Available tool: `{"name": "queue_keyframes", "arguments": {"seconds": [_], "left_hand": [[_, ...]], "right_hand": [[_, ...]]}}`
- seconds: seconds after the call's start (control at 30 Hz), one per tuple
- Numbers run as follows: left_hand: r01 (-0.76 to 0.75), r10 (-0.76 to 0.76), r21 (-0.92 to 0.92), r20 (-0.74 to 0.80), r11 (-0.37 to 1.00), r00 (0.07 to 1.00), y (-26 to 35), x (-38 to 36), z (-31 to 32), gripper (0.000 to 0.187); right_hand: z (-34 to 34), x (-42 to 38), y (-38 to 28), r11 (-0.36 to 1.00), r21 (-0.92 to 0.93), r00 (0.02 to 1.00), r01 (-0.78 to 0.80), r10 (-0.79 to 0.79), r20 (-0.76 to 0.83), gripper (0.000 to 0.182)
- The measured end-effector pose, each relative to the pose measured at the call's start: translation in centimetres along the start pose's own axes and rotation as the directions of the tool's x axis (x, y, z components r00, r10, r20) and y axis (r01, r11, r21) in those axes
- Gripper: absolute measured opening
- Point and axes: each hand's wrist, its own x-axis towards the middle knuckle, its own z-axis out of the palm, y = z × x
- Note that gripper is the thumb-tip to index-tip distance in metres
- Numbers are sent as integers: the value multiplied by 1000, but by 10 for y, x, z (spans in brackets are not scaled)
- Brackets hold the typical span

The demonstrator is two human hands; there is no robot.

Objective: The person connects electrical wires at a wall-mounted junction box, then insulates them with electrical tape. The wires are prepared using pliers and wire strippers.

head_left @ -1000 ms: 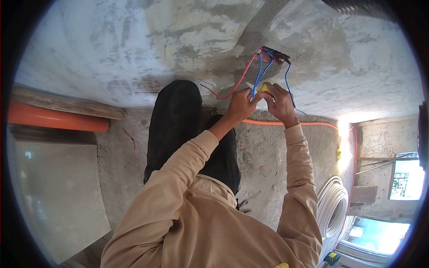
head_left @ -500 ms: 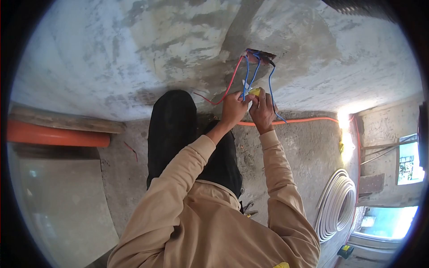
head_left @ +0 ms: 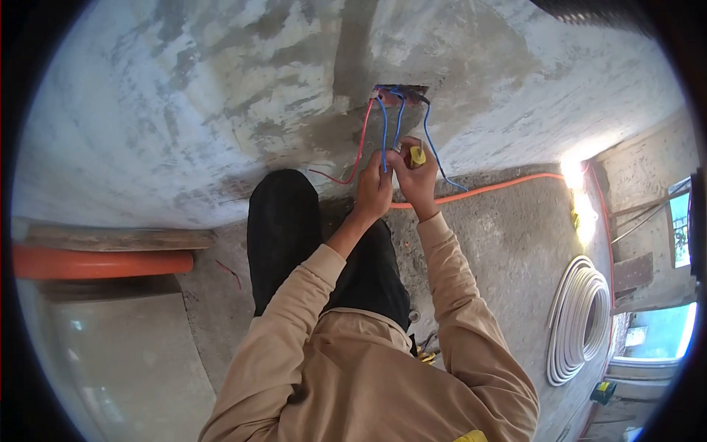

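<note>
Several wires come out of a recessed wall box (head_left: 403, 96). My left hand (head_left: 375, 188) is closed, pinching a blue wire (head_left: 384, 132) near its lower end. Right beside it, my right hand (head_left: 417, 180) is closed around a small yellow-handled tool (head_left: 417, 156); its working end is mostly hidden, so its exact kind cannot be told. The thumbs nearly meet at the wires. A second blue wire (head_left: 400, 118) runs down to my right hand's fingers. To the left hangs a red wire (head_left: 362, 140), and to the right a loose blue wire (head_left: 433, 144).
An orange conduit (head_left: 501, 188) runs along the floor by the wall. On the right lies a coil of pale tubing (head_left: 578, 324). An orange pipe (head_left: 103, 263) and a large pale panel (head_left: 125, 353) are at left. My knees (head_left: 283, 228) are close to the wall.
My hands have shifted slightly left in view and closer together. The yellow-handled tool has turned more upright in my right hand. The camera view has moved a little.
</note>
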Motion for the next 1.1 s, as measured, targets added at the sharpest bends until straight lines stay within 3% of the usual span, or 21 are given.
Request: {"name": "queue_keyframes", "arguments": {"seconds": [0.1,0.2,0.33,0.43,0.47,0.53,0.63,0.73,0.77,0.8,0.9,1.0,1.03,1.1], "left_hand": [[-19,17,70,38,997,999,-2,3,-5,18],[19,-20,38,44,999,999,-6,3,-4,17],[209,-212,53,53,976,976,9,8,-4,16],[173,-168,-68,68,983,983,-28,17,-13,17],[312,-291,-111,172,944,941,-10,18,-19,17],[384,-339,-241,208,891,917,-9,15,-19,18],[433,-379,-334,218,837,899,-4,11,-20,20],[397,-363,-263,169,879,916,4,11,-12,21],[365,-339,-182,156,913,928,12,10,-12,21],[332,-317,-94,147,938,937,15,8,-13,21],[237,-250,107,135,966,959,17,8,-16,24],[351,-361,85,250,932,898,37,7,-16,22],[498,-435,-125,337,858,835,33,8,-13,22],[715,-476,-482,534,507,698,16,9,-9,22]], "right_hand": [[-5,10,-8,887,-419,981,195,-173,89,12],[-5,9,-11,896,-319,950,309,-304,68,12],[-20,0,-43,989,-43,981,139,-131,144,14],[-17,-31,-71,958,123,892,260,-287,350,13],[-21,-36,-54,984,107,933,139,-166,319,12],[-40,-52,-4,988,96,965,-122,95,244,13],[-56,-68,10,942,-108,904,-317,334,265,22],[-49,-74,22,818,309,859,-485,380,343,34],[-47,-73,27,737,438,850,-515,375,370,38],[-37,-72,26,731,456,860,-508,404,312,32],[-20,-60,31,811,453,924,-370,268,273,31],[-25,-56,7,888,342,949,-307,260,176,33],[-33,-55,-5,910,282,950,-304,267,165,34],[-55,-55,-36,936,91,936,-339,327,130,32]]}}
